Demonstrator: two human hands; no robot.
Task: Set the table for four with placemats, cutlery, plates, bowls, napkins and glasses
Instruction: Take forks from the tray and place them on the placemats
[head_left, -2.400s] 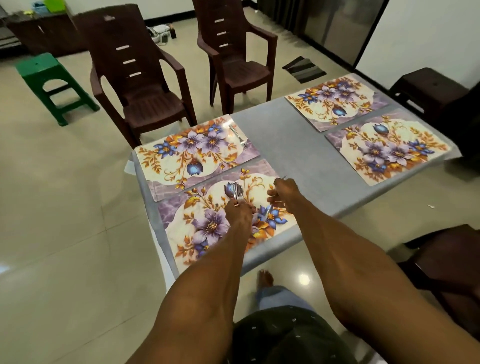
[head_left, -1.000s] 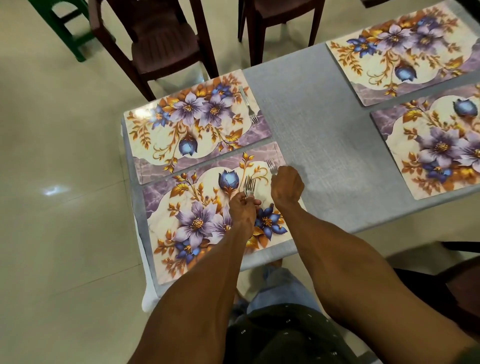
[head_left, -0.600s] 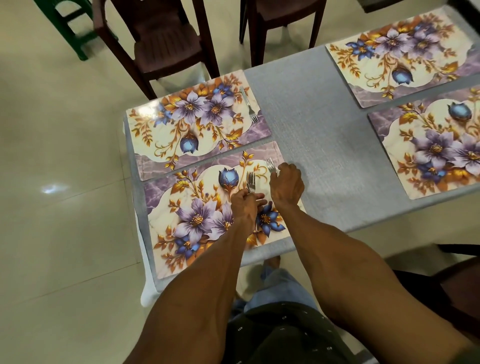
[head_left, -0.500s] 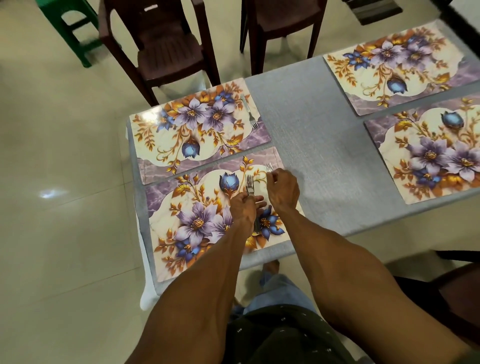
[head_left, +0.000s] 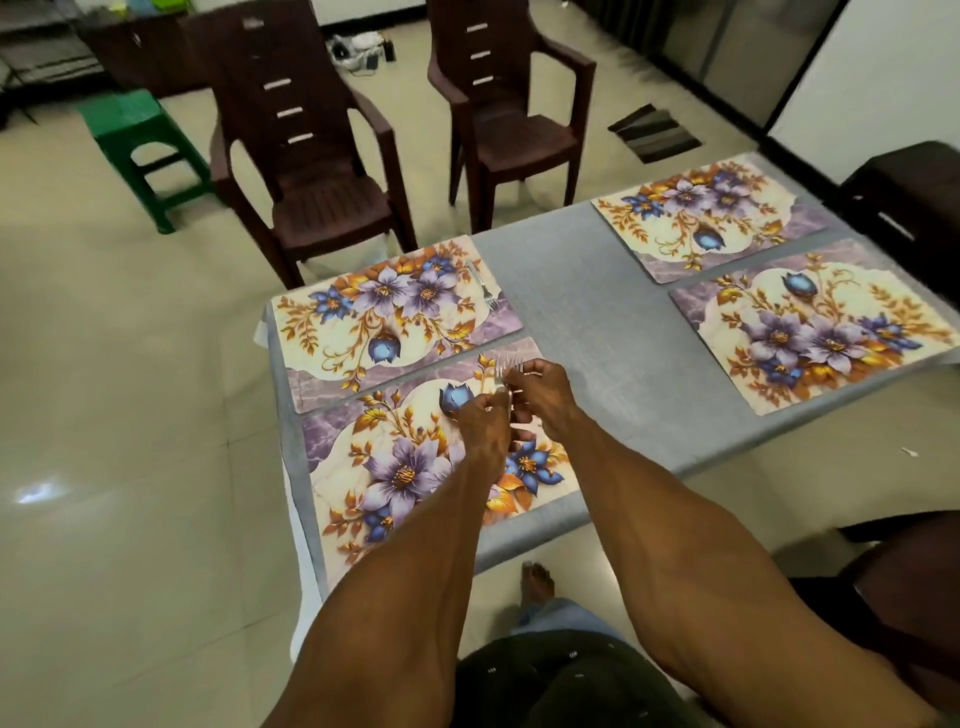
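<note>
Grey table (head_left: 597, 322), both hands pinching forks (head_left: 503, 371) above near placemat (head_left: 363, 467); loose pinch could drop one.

Single head-worn wide-angle view, looks forward and down over own forearms. Counter (head_left: 597, 332) at arm's reach, seen from near long edge. Far side: chairs (head_left: 322, 171), floor. Edges of view bowed by lens.

arms bare, sleeveless | dark speckled shirt (head_left: 561, 680) | blue-grey trousers (head_left: 558, 613) | barefoot
</note>
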